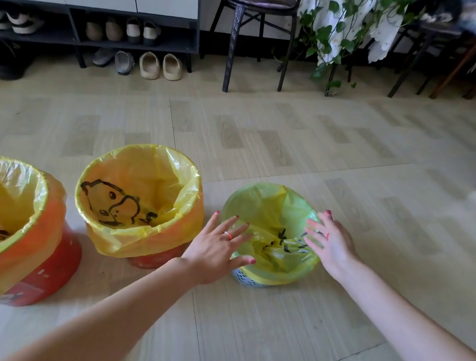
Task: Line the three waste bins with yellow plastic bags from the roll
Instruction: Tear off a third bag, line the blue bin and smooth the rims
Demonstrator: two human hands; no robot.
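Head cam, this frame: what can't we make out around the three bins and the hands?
- Roll of bags: not in the head view at all.
- Large red bin on the left: cut off by the left edge.
- Small white perforated bin: mostly covered by its yellow bag; only a low strip shows.
- Black print inside that bag: crumpled, unreadable.
- Left hand and right hand: spread open at the rim; contact with the bag is unclear.
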